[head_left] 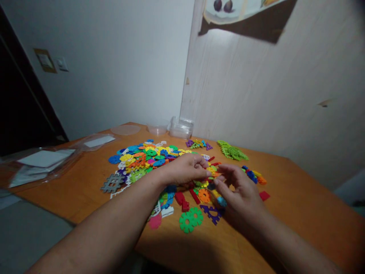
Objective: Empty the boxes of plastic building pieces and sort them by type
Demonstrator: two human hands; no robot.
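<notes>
Both hands meet over a heap of colourful plastic interlocking pieces [159,156]. My left hand [188,169] is closed, its thumb and fingertips on a small yellow piece [211,169]. Close beside it, my right hand [242,188] has thumb and fingers curled about the same spot; what lies between them is small and partly hidden. Below the hands lie an orange notched disc [204,195], red pieces [180,198], joined green notched discs [191,219] and a purple triangular piece [212,214].
Clear plastic tubs [181,128] stand by the wall. Green spiky pieces [232,150] and blue-orange pieces [253,175] lie to the right, with a red piece [264,195]. A grey lattice piece [113,183] and plastic bags with white cards [42,158] are on the left of the wooden table [308,205].
</notes>
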